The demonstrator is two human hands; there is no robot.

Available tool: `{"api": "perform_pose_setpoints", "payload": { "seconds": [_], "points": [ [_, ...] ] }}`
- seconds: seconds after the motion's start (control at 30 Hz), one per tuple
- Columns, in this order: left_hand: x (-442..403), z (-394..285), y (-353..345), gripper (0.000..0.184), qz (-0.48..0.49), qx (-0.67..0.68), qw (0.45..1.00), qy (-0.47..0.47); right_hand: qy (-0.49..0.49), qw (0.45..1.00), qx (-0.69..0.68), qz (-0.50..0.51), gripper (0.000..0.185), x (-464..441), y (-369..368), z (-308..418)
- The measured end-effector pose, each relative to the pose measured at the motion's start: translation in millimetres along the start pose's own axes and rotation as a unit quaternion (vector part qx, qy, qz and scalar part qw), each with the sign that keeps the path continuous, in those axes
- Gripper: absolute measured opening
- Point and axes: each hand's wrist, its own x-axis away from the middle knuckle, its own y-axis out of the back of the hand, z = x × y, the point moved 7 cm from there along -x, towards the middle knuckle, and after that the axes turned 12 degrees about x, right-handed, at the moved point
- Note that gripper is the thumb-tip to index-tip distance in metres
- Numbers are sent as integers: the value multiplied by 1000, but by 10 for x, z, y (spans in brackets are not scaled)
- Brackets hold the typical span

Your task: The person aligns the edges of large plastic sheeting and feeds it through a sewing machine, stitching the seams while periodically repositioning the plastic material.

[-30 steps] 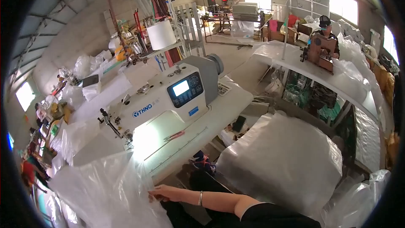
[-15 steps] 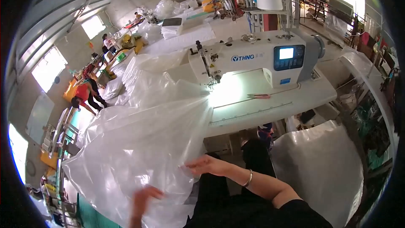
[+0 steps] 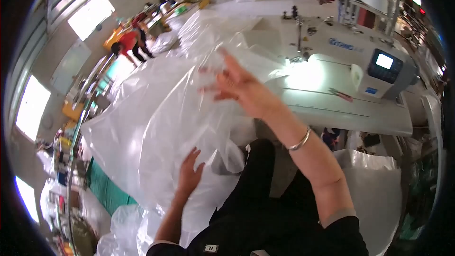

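- Spreading its blurred fingers, the right hand (image 3: 232, 83) is reaching over the plastic sheet (image 3: 156, 114); whether they are touching, one cannot tell.
- The left hand (image 3: 190, 173) is holding its thumb and fingers apart, lying over the sheet's lower part, pinching nothing visible.
- The sheet is spreading leftward from the lit needle area of the sewing machine (image 3: 346, 42).
- Snips (image 3: 341, 95) are lying on the machine table (image 3: 327, 116).
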Motion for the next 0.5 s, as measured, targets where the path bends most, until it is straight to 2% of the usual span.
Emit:
{"api": "perform_pose_setpoints", "payload": {
  "seconds": [0.03, 0.07, 0.1, 0.13, 0.17, 0.2, 0.27, 0.3, 0.33, 0.37, 0.4, 0.43, 0.47, 0.5],
  "points": [
    [61, 187, 165, 44, 27, -57, 998, -3, -9, 1000, 0, -25, 77, -57, 27, -14],
    [73, 189, 366, 45, 73, -169, 983, 14, -15, 1000, -13, -12, 77, -116, 7, -76],
    [101, 150, 585, 46, 92, -249, 964, -28, 3, 999, -40, -20, 77, -179, 11, -99],
    [157, 335, 784, 40, 123, -298, 946, -24, 21, 997, -66, -30, 77, -215, 4, -122],
    [272, 682, 1009, 32, 157, -298, 941, 23, 18, 997, -74, -19, 77, -222, -39, -162],
    [360, 865, 1281, 27, 126, -286, 947, 75, 12, 996, -90, -22, 77, -216, -52, -199],
    [505, 982, 1799, 27, 84, -225, 967, 88, 5, 994, -105, -23, 77, -187, -86, -240],
    [470, 944, 1949, 32, 108, -210, 960, 150, -16, 997, -60, -36, 71, -143, -91, -279],
    [457, 735, 2055, 37, 82, -121, 953, 265, -37, 998, -13, -52, 66, -89, -72, -318],
    [519, 887, 2184, 41, 149, -222, 934, 238, -61, 996, 57, -33, 57, -22, -32, -407],
    [685, 1603, 2558, 42, 103, -343, 921, 152, -84, 988, 128, -13, 50, 53, 26, -555],
    [566, 1034, 2734, 38, -68, -307, 939, 143, -136, 968, 209, -27, 55, 175, 101, -813],
    [524, 852, 2778, 40, -46, -442, 895, 30, -187, 938, 288, -43, 60, 343, 147, -1130],
    [510, 793, 2811, 43, -25, -564, 821, -85, -108, 910, 384, -110, 64, 508, 117, -1286]
  ]
}}
